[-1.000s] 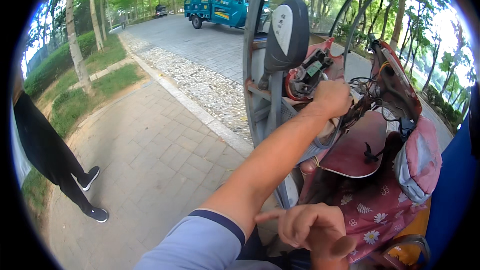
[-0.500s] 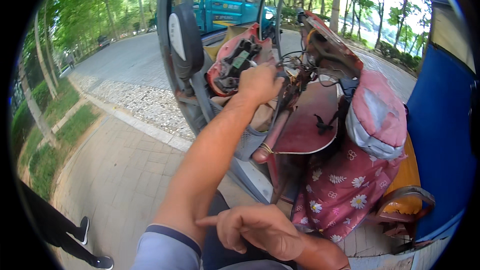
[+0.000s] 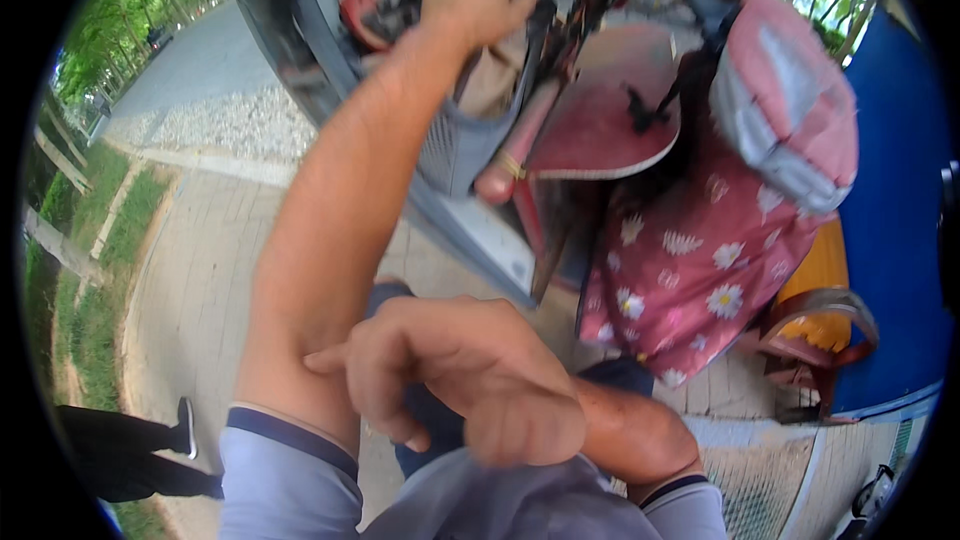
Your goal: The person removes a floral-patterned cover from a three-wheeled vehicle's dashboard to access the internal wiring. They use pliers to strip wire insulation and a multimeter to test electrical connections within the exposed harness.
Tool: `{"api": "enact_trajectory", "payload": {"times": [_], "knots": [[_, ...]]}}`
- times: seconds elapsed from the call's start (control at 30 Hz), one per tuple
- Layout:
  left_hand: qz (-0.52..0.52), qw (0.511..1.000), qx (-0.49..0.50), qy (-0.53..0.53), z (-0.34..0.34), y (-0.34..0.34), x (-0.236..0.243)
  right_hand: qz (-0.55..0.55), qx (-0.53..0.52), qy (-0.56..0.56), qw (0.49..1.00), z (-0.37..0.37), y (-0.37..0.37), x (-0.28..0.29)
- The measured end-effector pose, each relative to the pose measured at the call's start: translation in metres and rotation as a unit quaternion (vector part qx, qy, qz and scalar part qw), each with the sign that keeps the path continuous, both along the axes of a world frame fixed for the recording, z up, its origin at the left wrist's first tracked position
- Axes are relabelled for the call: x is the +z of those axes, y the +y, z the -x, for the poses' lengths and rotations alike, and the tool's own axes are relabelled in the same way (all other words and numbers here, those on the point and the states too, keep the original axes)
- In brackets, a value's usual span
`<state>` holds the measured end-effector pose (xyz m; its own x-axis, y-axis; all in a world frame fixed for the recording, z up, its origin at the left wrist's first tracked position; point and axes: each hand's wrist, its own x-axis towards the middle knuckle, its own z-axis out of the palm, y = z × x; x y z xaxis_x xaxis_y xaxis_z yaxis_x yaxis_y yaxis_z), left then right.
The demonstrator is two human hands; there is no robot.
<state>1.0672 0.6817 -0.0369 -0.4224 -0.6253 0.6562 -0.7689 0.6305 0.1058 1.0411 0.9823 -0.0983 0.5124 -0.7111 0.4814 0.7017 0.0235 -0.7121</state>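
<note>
My left hand (image 3: 472, 2) reaches to the dismantled front of a small vehicle, beside a red shell (image 3: 366, 22) with dark parts in it. Its back faces me, the thumb sticks out to the right, and the other fingers look bent; what they hold, if anything, is hidden. My right hand (image 3: 450, 370) crosses in front of my body, blurred. Its index fingertip touches the inner elbow of my left arm, the other fingers are loosely curled, and nothing is in it. Below the left hand a grey mesh pocket (image 3: 465, 145) holds something beige.
A red panel (image 3: 605, 110) stands mid-vehicle. Right of it hang a pink-and-grey padded cover (image 3: 790, 90) and a maroon flowered cloth (image 3: 690, 270). An orange seat (image 3: 815, 290) and a blue panel (image 3: 895, 230) are farther right. Someone's dark-trousered legs (image 3: 125, 450) stand at lower left.
The view has tilted down, so the vehicle sits higher and the blue truck behind it has left the picture. My left hand stays at the vehicle's front; my right fingertip stays at the elbow.
</note>
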Motion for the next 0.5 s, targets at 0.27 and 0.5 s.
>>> {"api": "enact_trajectory", "payload": {"times": [0.27,0.5], "knots": [[0.103,0.991,-0.073,0.033,-0.011,-0.007,-0.002,-0.172,-0.086,0.108,0.975,0.049,-0.039,-0.121],[0.123,0.984,-0.125,-0.042,0.002,0.013,-0.002,-0.153,-0.081,0.607,0.776,0.032,-0.010,-0.396]]}}
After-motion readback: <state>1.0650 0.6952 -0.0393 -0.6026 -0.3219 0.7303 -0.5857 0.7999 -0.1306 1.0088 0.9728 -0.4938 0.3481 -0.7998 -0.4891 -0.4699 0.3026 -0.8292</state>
